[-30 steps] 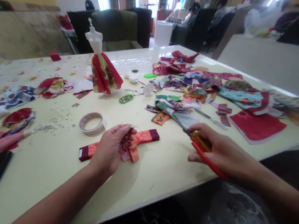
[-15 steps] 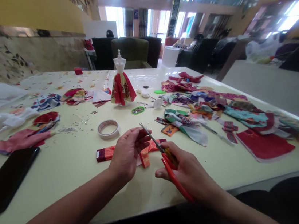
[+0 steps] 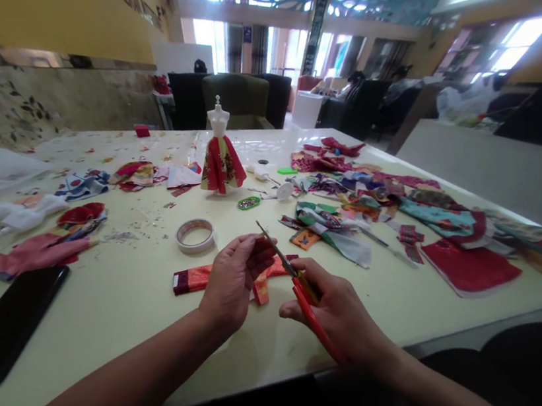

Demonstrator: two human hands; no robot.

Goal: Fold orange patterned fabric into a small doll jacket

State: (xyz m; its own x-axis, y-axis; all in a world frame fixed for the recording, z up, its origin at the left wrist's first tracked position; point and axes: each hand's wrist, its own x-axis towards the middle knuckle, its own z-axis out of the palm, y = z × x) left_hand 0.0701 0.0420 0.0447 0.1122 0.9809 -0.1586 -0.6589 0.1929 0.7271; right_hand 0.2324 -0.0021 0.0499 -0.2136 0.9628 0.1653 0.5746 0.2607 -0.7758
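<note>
- Left hand (image 3: pixel 234 281), centre frame, pinches the red-orange fabric piece (image 3: pixel 196 278) against the bench (image 3: pixel 113 297), steadying it.
- Right hand (image 3: pixel 340 314) grips red-handled scissors (image 3: pixel 293 276), blades seemingly closed, pointing toward the pinch.

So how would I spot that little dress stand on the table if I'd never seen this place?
Start at the pale table and look to its far middle, beyond the roll of tape. There stands a small white dress form wearing a red and yellow skirt. It is the only upright thing among flat fabric scraps.
</note>
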